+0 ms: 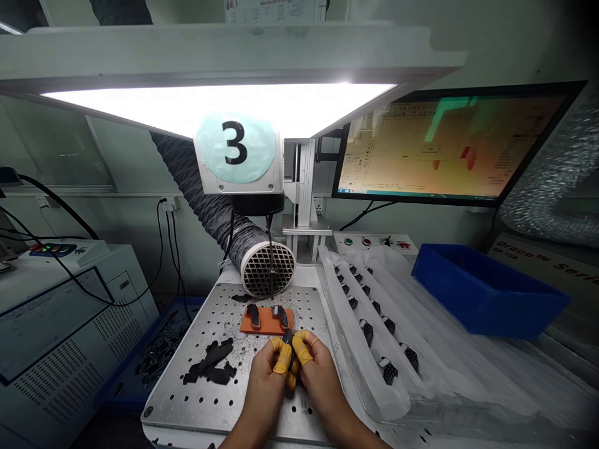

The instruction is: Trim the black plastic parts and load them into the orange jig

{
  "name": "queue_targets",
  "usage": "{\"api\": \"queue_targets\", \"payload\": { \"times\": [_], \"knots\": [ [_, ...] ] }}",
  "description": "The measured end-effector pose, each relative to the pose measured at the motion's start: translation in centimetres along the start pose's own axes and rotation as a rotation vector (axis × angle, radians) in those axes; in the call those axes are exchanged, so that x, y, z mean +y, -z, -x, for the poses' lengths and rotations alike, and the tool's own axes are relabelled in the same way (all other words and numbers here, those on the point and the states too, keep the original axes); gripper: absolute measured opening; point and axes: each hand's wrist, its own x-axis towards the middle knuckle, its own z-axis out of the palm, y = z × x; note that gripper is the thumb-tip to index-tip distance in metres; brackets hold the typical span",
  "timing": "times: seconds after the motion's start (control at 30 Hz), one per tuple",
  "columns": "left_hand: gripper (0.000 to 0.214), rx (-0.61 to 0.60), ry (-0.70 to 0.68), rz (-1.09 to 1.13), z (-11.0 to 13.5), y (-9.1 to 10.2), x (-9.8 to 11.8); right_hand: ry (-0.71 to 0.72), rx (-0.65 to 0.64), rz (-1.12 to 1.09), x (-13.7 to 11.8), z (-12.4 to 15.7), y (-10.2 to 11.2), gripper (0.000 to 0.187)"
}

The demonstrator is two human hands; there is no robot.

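On the head view, I had the left hand (267,399) and right hand (319,390) drawn together near the front edge of the perforated metal surface (185,399). Their fingers (282,360), capped in yellow finger cots, were closed on a small black piece (287,337). They hid most of it, so I could not tell which hand bore its weight.

Just ahead of the hands lay an orange pad (266,323) carrying two black parts (253,315), and a loose heap of black pieces (210,363) sat to their left. I judged the main risk to be the small piece slipping from the cots, since it was pinched only at the fingertips. If dropped, it could land on the holed metal or knock the parts on the pad out of place.

The right hand also sat close to the surface's right edge, beside white plastic film (449,337) holding rows of black mesh parts (367,332), so a wide sweep could disturb them. Toward the far edge, the round grated duct end (269,268) and the white machine head numbered 3 (236,156) narrowed the room above. The most open metal lay at the front left corner.
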Motion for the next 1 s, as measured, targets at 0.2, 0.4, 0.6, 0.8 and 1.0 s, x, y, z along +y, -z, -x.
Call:
{"api": "queue_targets", "payload": {
  "times": [0.2,0.4,0.6,0.8,1.0],
  "knots": [
    [0.02,-0.008,-0.008,-0.004,-0.14,0.11,-0.29,-0.009,0.012,0.024,-0.27,-0.06,-0.15,0.022],
    [0.021,-0.002,0.002,0.004,-0.23,0.11,-0.42,-0.002,0.045,0.055,-0.69,0.03,-0.24,0.025],
    [0.021,0.007,-0.004,-0.003,-0.28,-0.03,-0.26,0.005,0.053,0.063,-0.86,0.12,-0.26,0.024],
    [0.021,0.006,0.004,0.008,-0.11,-0.03,-0.27,-0.008,0.057,0.061,-0.49,0.03,-0.17,0.025],
    [0.021,0.002,-0.001,0.009,0.01,0.05,-0.15,0.004,0.024,0.032,-0.35,-0.1,-0.08,0.022]
  ]
}}
